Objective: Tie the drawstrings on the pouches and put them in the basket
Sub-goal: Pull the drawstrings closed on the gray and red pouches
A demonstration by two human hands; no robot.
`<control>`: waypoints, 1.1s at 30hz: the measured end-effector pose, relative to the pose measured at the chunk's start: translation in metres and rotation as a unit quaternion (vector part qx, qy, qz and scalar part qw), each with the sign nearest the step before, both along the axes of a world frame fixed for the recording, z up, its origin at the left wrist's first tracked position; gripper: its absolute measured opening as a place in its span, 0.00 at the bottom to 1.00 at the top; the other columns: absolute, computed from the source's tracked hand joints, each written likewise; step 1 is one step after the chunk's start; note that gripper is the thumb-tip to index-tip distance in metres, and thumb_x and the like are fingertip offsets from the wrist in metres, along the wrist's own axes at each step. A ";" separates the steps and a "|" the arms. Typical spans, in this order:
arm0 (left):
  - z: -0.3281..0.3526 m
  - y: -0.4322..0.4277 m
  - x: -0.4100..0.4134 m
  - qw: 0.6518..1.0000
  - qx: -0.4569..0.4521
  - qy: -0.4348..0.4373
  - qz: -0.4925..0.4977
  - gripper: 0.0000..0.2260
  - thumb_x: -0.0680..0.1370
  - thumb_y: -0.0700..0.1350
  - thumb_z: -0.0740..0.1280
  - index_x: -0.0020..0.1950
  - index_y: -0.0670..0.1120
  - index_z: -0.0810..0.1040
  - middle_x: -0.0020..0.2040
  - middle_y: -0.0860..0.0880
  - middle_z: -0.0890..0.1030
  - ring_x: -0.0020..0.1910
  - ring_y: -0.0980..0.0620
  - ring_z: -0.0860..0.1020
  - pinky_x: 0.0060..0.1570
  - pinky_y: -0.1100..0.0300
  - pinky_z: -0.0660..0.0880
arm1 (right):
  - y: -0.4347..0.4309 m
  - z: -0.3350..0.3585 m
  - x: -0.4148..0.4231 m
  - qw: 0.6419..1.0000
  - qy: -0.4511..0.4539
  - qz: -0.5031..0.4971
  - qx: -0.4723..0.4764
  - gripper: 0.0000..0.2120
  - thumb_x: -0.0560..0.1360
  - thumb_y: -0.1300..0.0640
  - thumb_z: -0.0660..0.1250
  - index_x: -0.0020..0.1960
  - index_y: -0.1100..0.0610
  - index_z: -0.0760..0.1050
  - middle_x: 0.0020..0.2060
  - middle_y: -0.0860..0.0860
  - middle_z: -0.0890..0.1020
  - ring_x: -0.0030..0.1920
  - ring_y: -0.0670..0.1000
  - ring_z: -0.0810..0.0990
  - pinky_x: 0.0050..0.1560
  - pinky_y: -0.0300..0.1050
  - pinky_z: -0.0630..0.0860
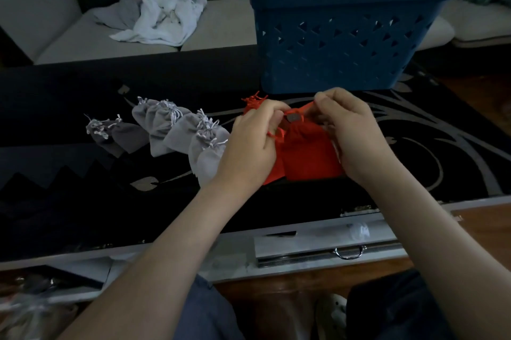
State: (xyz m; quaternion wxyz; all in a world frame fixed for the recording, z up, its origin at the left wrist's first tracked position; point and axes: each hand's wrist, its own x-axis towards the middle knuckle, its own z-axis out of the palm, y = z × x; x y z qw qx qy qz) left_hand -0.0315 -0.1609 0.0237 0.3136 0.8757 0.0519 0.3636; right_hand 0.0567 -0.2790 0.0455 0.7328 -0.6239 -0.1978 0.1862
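Left grip (254,143) and right grip (348,129) each pinch the drawstring (297,112) at the mouth of a red pouch (307,151), over the middle of the dark table (83,96). The blue basket (345,35) stands just beyond them, far right. A white cloth (163,16) lies on the sofa (226,21), far left. Grey pouches (171,129) lie in a row just left of the left grip.
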 end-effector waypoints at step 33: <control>0.024 0.012 -0.003 0.857 -0.501 0.079 -0.097 0.17 0.82 0.48 0.58 0.36 0.45 0.75 0.32 0.45 0.80 0.21 0.59 0.67 0.18 0.69 0.59 | 0.008 -0.005 0.004 0.967 -0.097 0.166 -0.167 0.05 0.76 0.62 0.67 0.50 0.57 0.80 0.38 0.55 0.71 0.30 0.52 0.63 0.31 0.44 0.59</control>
